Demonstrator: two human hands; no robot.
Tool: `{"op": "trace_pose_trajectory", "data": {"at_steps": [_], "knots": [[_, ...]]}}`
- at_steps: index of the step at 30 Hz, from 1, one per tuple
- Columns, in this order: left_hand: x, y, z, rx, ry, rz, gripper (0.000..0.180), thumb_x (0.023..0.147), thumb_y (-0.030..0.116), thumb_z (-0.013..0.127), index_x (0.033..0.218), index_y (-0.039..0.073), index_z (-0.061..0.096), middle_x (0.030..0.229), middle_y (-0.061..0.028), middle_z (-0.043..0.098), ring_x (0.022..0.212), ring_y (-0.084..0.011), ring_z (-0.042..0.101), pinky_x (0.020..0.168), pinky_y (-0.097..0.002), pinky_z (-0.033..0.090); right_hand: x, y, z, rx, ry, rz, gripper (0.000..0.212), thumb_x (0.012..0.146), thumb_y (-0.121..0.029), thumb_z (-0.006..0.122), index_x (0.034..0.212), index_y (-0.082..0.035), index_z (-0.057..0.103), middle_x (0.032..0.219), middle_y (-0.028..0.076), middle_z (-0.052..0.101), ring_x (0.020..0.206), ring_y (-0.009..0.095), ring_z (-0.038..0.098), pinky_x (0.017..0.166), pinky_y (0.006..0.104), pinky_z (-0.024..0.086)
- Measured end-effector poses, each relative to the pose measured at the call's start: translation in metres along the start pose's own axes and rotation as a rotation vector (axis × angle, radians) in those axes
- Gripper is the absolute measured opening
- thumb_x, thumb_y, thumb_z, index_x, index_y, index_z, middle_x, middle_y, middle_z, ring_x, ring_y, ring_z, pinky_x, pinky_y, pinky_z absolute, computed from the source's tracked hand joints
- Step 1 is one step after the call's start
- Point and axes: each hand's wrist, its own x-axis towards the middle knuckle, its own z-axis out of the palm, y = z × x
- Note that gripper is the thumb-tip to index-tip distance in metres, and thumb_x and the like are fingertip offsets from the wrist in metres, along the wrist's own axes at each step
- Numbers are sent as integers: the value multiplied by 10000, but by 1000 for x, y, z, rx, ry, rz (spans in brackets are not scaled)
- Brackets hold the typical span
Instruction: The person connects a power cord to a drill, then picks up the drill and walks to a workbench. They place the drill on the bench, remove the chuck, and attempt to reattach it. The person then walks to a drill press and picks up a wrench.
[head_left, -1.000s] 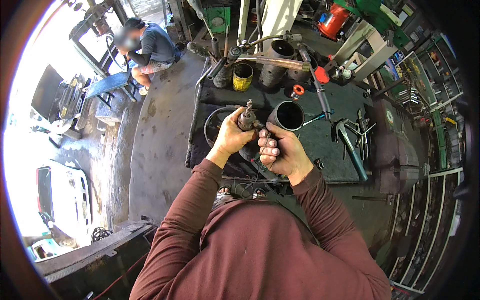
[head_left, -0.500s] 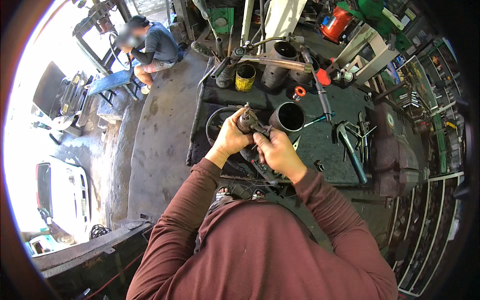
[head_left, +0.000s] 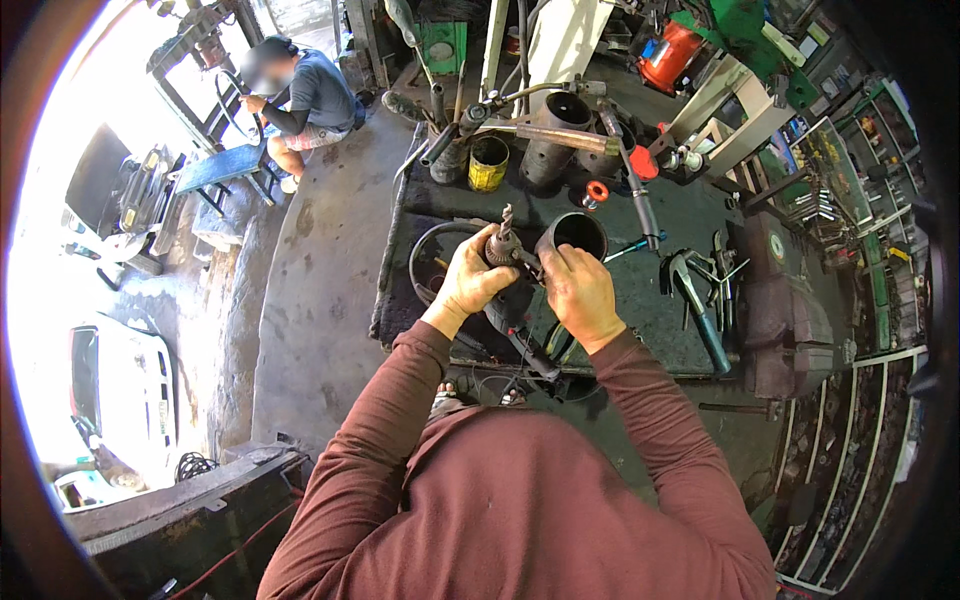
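My left hand (head_left: 468, 285) is closed round the metal chuck (head_left: 503, 248) of a drill. A twist drill bit (head_left: 507, 216) points up out of the jaws. Just right of the chuck, my right hand (head_left: 582, 295) has its fingers curled over the dark handle of what looks like a chuck key (head_left: 533, 266), set against the chuck's side. The drill's dark body (head_left: 530, 350) hangs below, partly hidden by my hands. Behind my right hand stands a dark open metal cylinder (head_left: 580, 232).
On the dark workbench (head_left: 640, 320) lie a blue-handled hammer (head_left: 703, 315), pliers and a clamp-like tool. A yellow can (head_left: 489, 165), larger cylinders (head_left: 556, 140) and a torch (head_left: 640, 185) stand or lie farther back. A person (head_left: 315, 100) sits by a blue bench (head_left: 222, 172) at the far left.
My right hand has moved up and right, its fingers now turned over the key handle. The bit shows longer above the chuck. The seated person's hand has lowered from the head.
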Motion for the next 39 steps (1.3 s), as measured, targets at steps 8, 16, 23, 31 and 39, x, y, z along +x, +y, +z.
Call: {"op": "trace_pose_trajectory", "data": {"at_steps": [8, 16, 23, 31, 39], "knots": [[1, -8, 4, -74, 79, 5, 461, 736, 81, 718, 1182, 22, 615, 1014, -9, 681, 903, -104, 623, 828, -267, 514, -1, 10, -6, 727, -69, 561, 200, 978, -177, 668, 925, 11, 626, 755, 165, 643, 644, 359, 631, 594, 387, 480], [9, -10, 2, -33, 50, 6, 454, 738, 90, 725, 1171, 20, 609, 990, -11, 683, 898, -111, 626, 831, -271, 515, -8, 22, 36, 532, -161, 665, 244, 924, -202, 661, 977, 36, 671, 870, 254, 696, 885, 477, 662, 764, 523, 520], [13, -15, 1, -16, 50, 26, 499, 743, 72, 727, 1222, 11, 598, 1047, -12, 682, 930, -115, 635, 861, -279, 522, 8, 17, 39, 458, -122, 577, 259, 911, -183, 677, 1105, -11, 671, 968, 230, 716, 907, 428, 691, 775, 501, 537], [11, -11, 10, -246, 29, 57, 574, 731, 30, 744, 1277, 4, 568, 1027, -3, 669, 920, -105, 624, 860, -280, 523, 92, -8, -17, 681, 76, 272, 176, 940, -165, 712, 935, 5, 667, 794, 123, 646, 679, 248, 627, 637, 369, 488], [12, -6, 3, -85, 96, 66, 303, 757, 54, 683, 1046, 17, 600, 894, -20, 671, 793, -111, 626, 767, -270, 527, 109, -14, -116, 678, 89, 35, 235, 903, -207, 754, 939, 5, 661, 811, 127, 636, 695, 267, 633, 636, 377, 483]]}}
